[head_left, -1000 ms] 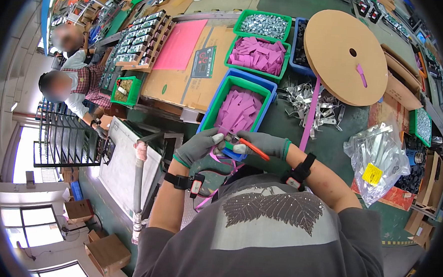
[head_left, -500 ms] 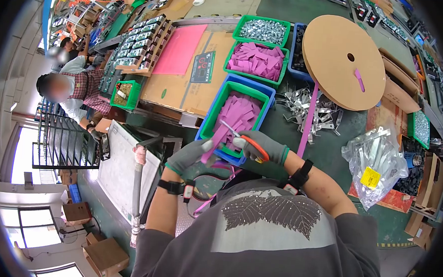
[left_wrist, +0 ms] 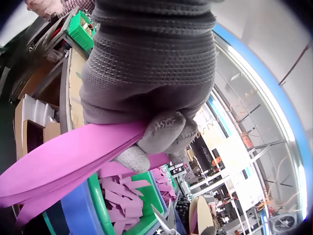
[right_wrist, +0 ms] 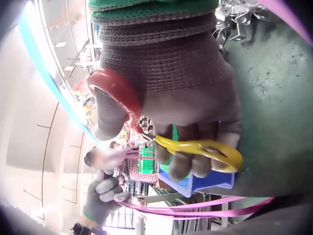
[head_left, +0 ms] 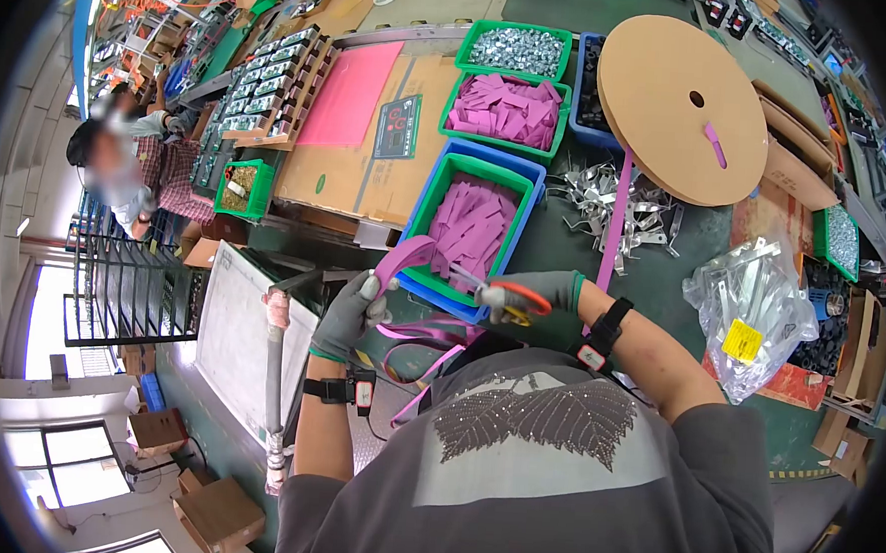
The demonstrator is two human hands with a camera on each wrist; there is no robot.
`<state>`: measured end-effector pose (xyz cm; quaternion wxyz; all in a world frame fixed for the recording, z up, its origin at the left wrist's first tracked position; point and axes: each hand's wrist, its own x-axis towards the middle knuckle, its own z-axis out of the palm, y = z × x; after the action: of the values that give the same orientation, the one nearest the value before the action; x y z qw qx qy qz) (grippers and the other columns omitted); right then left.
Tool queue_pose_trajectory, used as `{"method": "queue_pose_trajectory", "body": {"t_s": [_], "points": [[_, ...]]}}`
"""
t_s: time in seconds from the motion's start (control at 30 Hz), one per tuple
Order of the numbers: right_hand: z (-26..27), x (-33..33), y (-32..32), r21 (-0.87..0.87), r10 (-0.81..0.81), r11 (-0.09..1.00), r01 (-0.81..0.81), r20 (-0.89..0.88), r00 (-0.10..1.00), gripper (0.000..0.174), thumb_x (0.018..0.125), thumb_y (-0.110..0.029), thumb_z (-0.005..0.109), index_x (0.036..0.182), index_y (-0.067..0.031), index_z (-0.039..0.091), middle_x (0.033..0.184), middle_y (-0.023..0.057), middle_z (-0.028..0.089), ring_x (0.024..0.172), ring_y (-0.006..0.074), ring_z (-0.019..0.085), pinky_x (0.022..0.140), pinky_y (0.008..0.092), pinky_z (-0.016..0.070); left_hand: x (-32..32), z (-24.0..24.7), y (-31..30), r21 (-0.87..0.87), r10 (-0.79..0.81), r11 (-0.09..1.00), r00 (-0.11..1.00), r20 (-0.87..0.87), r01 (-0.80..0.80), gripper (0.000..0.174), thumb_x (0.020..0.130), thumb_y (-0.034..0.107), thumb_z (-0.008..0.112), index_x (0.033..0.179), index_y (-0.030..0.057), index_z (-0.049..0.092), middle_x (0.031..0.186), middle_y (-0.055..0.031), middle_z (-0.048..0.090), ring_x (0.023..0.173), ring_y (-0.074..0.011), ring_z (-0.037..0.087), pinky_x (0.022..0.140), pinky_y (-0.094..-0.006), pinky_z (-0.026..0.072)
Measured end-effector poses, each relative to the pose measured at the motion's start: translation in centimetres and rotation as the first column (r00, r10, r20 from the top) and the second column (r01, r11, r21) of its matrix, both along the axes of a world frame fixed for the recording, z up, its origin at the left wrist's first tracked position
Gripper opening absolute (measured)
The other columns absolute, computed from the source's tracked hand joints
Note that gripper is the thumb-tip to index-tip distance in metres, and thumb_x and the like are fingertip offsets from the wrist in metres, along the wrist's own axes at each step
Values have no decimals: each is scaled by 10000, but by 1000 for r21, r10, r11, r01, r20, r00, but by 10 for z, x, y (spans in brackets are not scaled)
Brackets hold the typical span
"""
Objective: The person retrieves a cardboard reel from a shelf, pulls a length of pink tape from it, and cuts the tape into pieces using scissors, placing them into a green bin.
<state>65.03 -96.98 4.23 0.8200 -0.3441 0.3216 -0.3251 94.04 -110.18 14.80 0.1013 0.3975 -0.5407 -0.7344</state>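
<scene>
My gloved left hand (head_left: 349, 317) grips a purple strip (head_left: 402, 261) at the left of the nearest bin. In the left wrist view the strip (left_wrist: 63, 159) is doubled in a long loop, pinched between thumb and fingers. My gloved right hand (head_left: 542, 290) holds a pair of scissors (head_left: 522, 294), its blades pointing left over the bin's near end. The right wrist view shows my thumb through the red handle (right_wrist: 120, 90) and fingers in the yellow handle (right_wrist: 195, 147). A green bin (head_left: 521, 185) of cut purple pieces (head_left: 474, 223) sits inside a blue bin (head_left: 538, 181).
Beyond stand green bins of purple pieces (head_left: 504, 109) and metal parts (head_left: 518, 50). A large cardboard reel (head_left: 662, 108) feeds a purple strip down across the table, beside loose metal brackets (head_left: 607, 210). A plastic bag (head_left: 747, 312) lies at right. Another person (head_left: 168, 172) works at left.
My hands were together at the bin's near end and have drawn apart. The left hand moved left with the strip, now looped above it. The right hand stays near the bin with the scissors.
</scene>
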Motion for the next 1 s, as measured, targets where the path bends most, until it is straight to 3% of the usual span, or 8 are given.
{"method": "queue_pose_trajectory", "body": {"t_s": [0.03, 0.1, 0.17, 0.23, 0.3, 0.43, 0.53, 1.0], "points": [[7, 7, 0, -39, 70, 997, -67, 75, 995, 254, 908, -266, 638, 974, -28, 578, 813, -11, 575, 702, 82, 552, 623, 254, 459, -3, 2, 2, -22, -8, 1000, 1000, -20, 8, 397, 998, 431, 478, 1045, 46, 566, 587, 68, 361, 467, -42, 304, 570, -236, 428], [8, 17, -5, -441, 100, 885, -151, -137, 986, 328, 925, -307, 635, 1073, -31, 538, 913, -41, 547, 837, 51, 497, 730, 236, 441, -7, 3, 6, 2, -13, 1000, 1000, -24, 13, 416, 984, 453, 497, 1047, 46, 562, 585, 68, 361, 467, -43, 305, 568, -230, 422], [25, 30, -8, -504, -21, 863, -29, -94, 995, 393, 935, -350, 631, 1134, -34, 508, 923, -32, 520, 837, 49, 462, 738, 221, 424, -8, 3, 10, 67, -84, 994, 996, -23, 85, 432, 968, 471, 521, 1053, 49, 560, 589, 65, 363, 465, -46, 303, 567, -222, 414], [33, 33, -14, -444, -6, 896, -14, -45, 999, 506, 933, -413, 626, 1233, -39, 466, 967, -6, 526, 855, 66, 489, 746, 233, 441, -4, 2, 15, 72, -100, 992, 995, 1, 100, 462, 944, 496, 551, 1066, 51, 558, 597, 66, 367, 478, -48, 307, 544, -210, 372], [30, 31, -24, -164, -12, 986, 30, 110, 994, 595, 917, -460, 630, 1275, -22, 446, 1005, 18, 533, 891, 95, 516, 777, 252, 460, -1, 3, 20, 97, -143, 985, 990, 18, 141, 473, 936, 504, 561, 1076, 53, 560, 606, 69, 370, 497, -47, 312, 525, -205, 326], [30, 24, -27, -412, -141, 907, 91, -93, 986, 631, 914, -497, 614, 1239, 19, 452, 1004, 67, 560, 901, 140, 546, 803, 286, 475, -1, 7, 27, 93, -147, 986, 987, 64, 140, 464, 939, 495, 558, 1078, 52, 565, 620, 69, 376, 526, -44, 327, 506, -213, 284], [32, 19, -25, -571, -186, 821, 20, -234, 954, 661, 915, -534, 590, 1234, 28, 450, 1002, 99, 566, 905, 154, 540, 808, 303, 471, -1, 8, 27, 94, -144, 986, 987, 74, 136, 445, 950, 477, 545, 1077, 51, 567, 624, 69, 376, 532, -44, 329, 504, -216, 276], [31, 20, -20, -549, -274, 831, 90, -264, 925, 671, 912, -597, 543, 1243, -16, 483, 1024, 101, 586, 920, 154, 556, 820, 306, 469, -5, 1, 23, 79, -117, 991, 991, 62, 112, 385, 971, 414, 535, 1070, 45, 587, 635, 64, 408, 542, -46, 355, 504, -209, 293]]}}
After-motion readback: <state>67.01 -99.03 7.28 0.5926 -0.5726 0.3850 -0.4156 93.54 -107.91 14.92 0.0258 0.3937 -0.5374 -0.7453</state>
